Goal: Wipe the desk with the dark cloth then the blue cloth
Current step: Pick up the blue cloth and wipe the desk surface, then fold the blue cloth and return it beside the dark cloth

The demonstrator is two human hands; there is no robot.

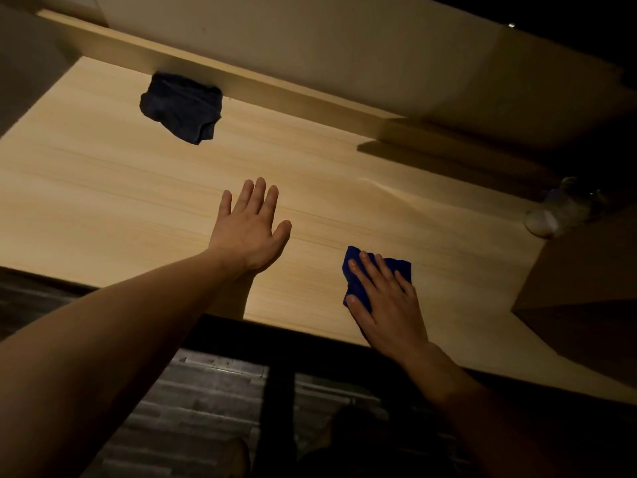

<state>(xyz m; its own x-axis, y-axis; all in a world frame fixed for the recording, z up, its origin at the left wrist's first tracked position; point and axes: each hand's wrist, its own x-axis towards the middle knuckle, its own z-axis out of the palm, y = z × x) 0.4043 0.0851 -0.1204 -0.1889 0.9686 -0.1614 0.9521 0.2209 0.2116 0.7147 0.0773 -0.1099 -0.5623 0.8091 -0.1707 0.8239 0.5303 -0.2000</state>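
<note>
Dim, warm light falls on a pale wood-grain desk [120, 188] with a raised back ledge; the dark cloth [182, 106], crumpled and matte, lies at the far left against that ledge, well apart from both hands. The right hand [386, 301] presses flat with straight, spread fingers on the bright blue cloth [355, 270], bunched near the front edge and mostly hidden beneath the palm. The left hand [250, 227] is released, fingers extended over bare wood; a whitish object [548, 219] at the far right is too blurred to identify.

L hand [249, 232] splayed, R hand [386, 301] flat
</note>
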